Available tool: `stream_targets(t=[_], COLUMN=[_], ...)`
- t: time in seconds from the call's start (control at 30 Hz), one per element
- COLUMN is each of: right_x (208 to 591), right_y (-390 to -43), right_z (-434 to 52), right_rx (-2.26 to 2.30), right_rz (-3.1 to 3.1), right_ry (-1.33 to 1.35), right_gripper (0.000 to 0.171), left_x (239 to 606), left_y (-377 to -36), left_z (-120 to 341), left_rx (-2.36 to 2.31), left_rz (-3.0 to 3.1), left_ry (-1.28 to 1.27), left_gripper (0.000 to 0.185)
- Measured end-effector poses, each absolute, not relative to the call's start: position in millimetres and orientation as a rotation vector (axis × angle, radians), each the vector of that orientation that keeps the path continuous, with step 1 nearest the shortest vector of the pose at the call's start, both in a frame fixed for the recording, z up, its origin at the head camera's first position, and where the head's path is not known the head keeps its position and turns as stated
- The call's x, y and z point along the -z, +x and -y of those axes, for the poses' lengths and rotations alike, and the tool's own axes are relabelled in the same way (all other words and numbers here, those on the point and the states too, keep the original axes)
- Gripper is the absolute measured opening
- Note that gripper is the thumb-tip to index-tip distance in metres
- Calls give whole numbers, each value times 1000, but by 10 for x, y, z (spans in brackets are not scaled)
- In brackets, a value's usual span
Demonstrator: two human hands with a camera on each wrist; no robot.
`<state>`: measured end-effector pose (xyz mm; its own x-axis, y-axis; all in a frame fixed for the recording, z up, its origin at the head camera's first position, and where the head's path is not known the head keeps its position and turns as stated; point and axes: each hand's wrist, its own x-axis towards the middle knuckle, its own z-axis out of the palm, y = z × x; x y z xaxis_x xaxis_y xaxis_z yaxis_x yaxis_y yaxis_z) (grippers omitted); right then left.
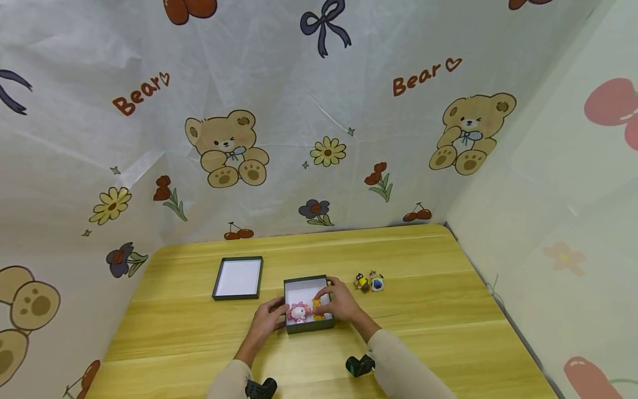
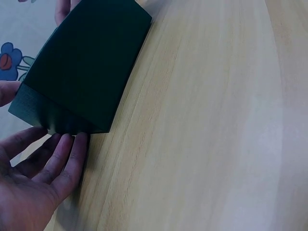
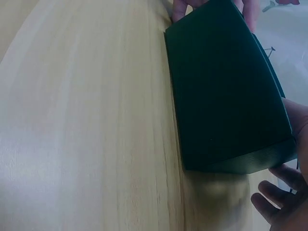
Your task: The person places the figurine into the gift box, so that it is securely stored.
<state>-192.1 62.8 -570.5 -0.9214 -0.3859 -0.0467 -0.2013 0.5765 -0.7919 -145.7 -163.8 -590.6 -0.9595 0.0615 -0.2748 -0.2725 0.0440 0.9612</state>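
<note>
A dark green open box (image 1: 310,327) with a white inside stands on the table. In it, at the near left, sits a pink and white toy figurine (image 1: 299,312). Beside that one is an orange-yellow figurine (image 1: 318,317), partly covered by my right hand (image 1: 343,303), whose thumb and forefinger pinch it. The right hand's other fingers stay outside the box's right wall. My left hand (image 1: 267,320) grips the box's left side, thumb near the rim and fingertips against the wall. Both wrist views show mostly the box's dark outer wall (image 2: 86,62); the figurines are hidden there.
A dark-rimmed lid with a white inside (image 1: 238,278) lies face up to the left of the box. Two small figurines, one yellow and black (image 1: 361,283) and one white and blue (image 1: 376,281), stand to the right. A bear-print curtain (image 1: 289,166) hangs behind the wooden table (image 1: 428,310).
</note>
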Motion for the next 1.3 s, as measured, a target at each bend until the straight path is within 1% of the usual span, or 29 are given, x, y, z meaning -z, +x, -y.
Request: stream_targets(t=[0.4,0.67,1.03,1.3], right_x=[5683,5663,5617,5600], right_y=[-1926,-1922,-1936,-1922], right_z=[-576,-550,-531,-533], right_rx=[1077,1051,895,889], right_rz=[-2634,-2606,-2660,-2660], right_ry=[-473,-389,-441,-458], right_gripper=[21,20,16,16], left_x=[5906,5909,5930,5932], left_y=[-1464,-1457,-1467,-1463], left_z=[1647,1641,1646,1643], left_rx=[-1969,-1976,-1961,-1955], left_rz=[-2091,-2089,-2113,-2121], left_ry=[-222,-218,-207,-201], left_gripper=[54,54,55,56])
